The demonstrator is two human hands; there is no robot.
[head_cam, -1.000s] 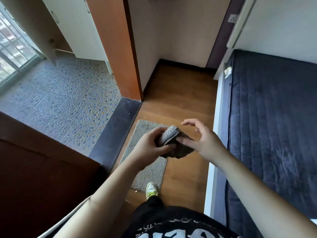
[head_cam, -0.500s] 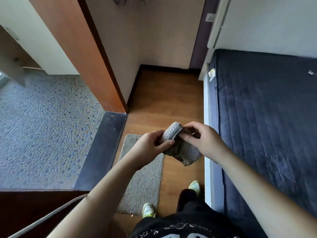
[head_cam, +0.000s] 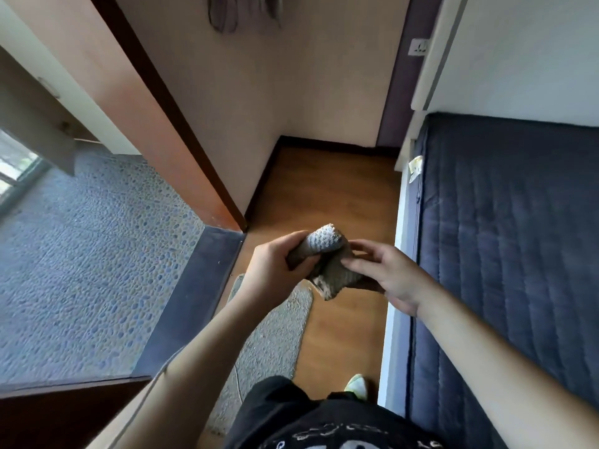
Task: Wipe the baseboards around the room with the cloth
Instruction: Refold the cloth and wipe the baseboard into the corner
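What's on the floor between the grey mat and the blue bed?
In the head view, only bare wooden floor lies between the grey mat and the bed, plus one shoe near the bottom.

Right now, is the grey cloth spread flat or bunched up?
Bunched up. The grey textured cloth is wadded between the left hand and right hand, one corner hanging below.
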